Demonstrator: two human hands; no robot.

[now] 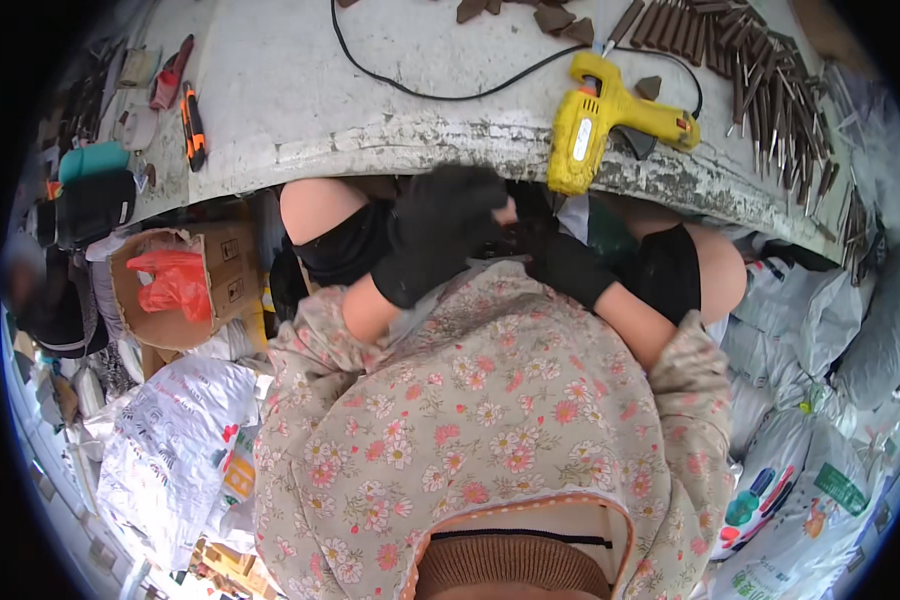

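Note:
My left hand (440,235), in a black glove, is held above my lap just off the table's near edge. Its fingers are curled in, and a bare fingertip shows beside the glove. Close on its right is my right hand (568,262), also black-gloved, with its fingers bent toward the left one. Something small, dark and reddish shows between them; the gloves hide most of it, so its kind cannot be made out. A yellow glue gun (582,130) lies at the table edge just beyond my right hand, its nozzle up toward the far side.
On the worn white table (270,80) lie an orange-and-black utility knife (192,125), brown angular pieces (555,18) and many brown-handled metal-tipped tools (760,85). A black cord (420,95) loops across. A cardboard box (225,275) and plastic bags (175,440) crowd both sides.

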